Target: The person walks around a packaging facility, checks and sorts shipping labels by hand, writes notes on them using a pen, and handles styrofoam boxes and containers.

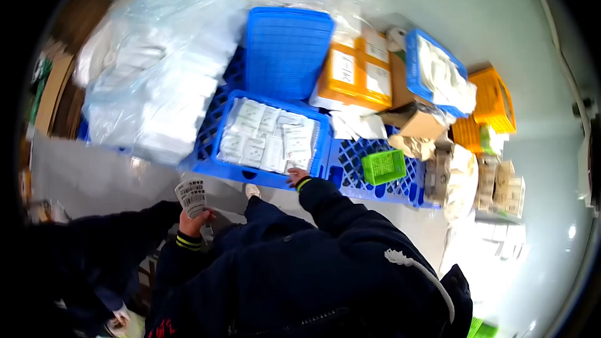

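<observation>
My left hand [195, 221] is closed on printed labels [191, 196] with barcodes, held up at the lower left. My right hand [297, 176] is at the front right edge of a blue basket [220, 126], fingers partly hidden by blur and small size. White printed packets [273, 151] lie in rows inside this basket, and the fingers are close to the nearest ones. The basket rests on a blue plastic pallet [263, 179].
Behind the basket stands an upright blue crate [288, 50]. Bagged white goods [150, 100] are piled left. To the right are orange-taped boxes [360, 75], a green basket [384, 168] and a blue crate [414, 66] of white items. A person's sleeve [119, 238] shows lower left.
</observation>
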